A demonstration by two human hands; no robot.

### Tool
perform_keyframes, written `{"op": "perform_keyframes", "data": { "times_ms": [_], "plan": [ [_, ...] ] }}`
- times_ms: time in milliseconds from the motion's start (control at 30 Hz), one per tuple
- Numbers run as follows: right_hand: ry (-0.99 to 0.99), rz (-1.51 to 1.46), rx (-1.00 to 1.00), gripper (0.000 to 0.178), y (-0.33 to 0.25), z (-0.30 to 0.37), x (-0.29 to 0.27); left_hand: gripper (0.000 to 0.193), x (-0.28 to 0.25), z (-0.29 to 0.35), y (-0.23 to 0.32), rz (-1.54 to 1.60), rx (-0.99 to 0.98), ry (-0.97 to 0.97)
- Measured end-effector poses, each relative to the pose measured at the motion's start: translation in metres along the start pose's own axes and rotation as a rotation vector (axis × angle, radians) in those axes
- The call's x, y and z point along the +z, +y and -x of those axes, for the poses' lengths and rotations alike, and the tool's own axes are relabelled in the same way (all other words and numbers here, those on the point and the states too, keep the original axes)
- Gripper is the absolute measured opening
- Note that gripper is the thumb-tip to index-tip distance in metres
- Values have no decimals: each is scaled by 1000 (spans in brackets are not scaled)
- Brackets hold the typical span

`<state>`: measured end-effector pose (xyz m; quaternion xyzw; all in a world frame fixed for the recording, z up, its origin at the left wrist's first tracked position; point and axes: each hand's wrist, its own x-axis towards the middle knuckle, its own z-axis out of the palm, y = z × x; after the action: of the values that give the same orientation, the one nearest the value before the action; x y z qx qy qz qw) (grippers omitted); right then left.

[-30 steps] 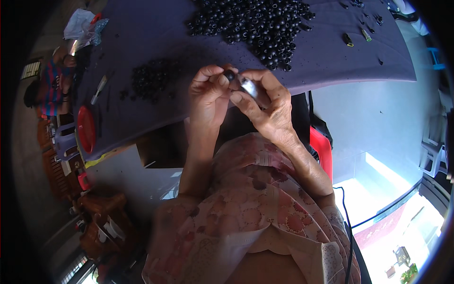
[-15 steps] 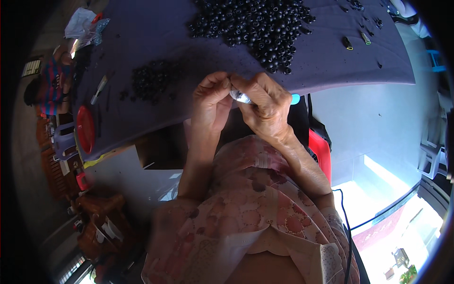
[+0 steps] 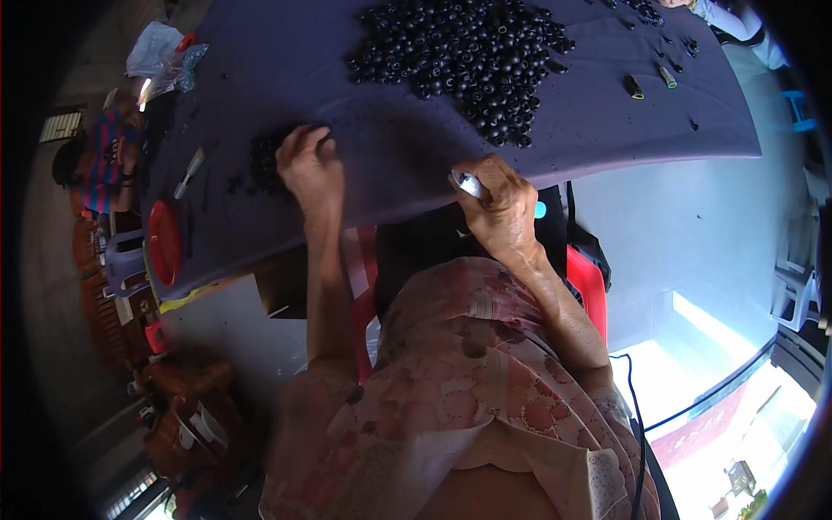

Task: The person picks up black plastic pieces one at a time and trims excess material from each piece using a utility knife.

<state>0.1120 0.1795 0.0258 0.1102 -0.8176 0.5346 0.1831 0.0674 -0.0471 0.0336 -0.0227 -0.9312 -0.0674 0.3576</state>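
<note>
My right hand point(image 3: 498, 204) is wrapped round a small tool with a shiny metal end point(image 3: 470, 185) and a light blue handle end point(image 3: 540, 210), over the table's near edge. The tool's exact kind is hidden by my fingers. At the left, my left hand point(image 3: 312, 169) hovers beside a small pile of black ring-like pieces point(image 3: 264, 165), partly covering it. A dark small piece point(image 3: 323, 135) seems pinched between thumb and finger, though blur softens it. Beyond both hands lies a large heap of round, hollow black pieces point(image 3: 485, 61).
A purple cloth point(image 3: 624, 130) covers the table. A brush-like tool point(image 3: 189, 173) and a red plate point(image 3: 164, 243) lie at the left, a plastic bag point(image 3: 156, 48) behind them. Two small finger-sleeve-like things point(image 3: 634, 87) lie right. Another person's arm point(image 3: 728, 19) reaches in, far right.
My hands have come apart. The left one has moved left to the small pile; the right one has dropped slightly nearer me, still gripping the tool. Another person's hand has appeared at far right.
</note>
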Motion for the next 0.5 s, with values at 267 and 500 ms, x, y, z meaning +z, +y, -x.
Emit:
{"op": "perform_keyframes", "data": {
  "times_ms": [267,500],
  "plan": [
    [-31,-3,20,13,-8,3,-5,18,66,-20,72,515,20,-214],
    [-36,-57,43,12,-7,1,-5,19,72,-22,69,468,82,-204]
  ]
}}
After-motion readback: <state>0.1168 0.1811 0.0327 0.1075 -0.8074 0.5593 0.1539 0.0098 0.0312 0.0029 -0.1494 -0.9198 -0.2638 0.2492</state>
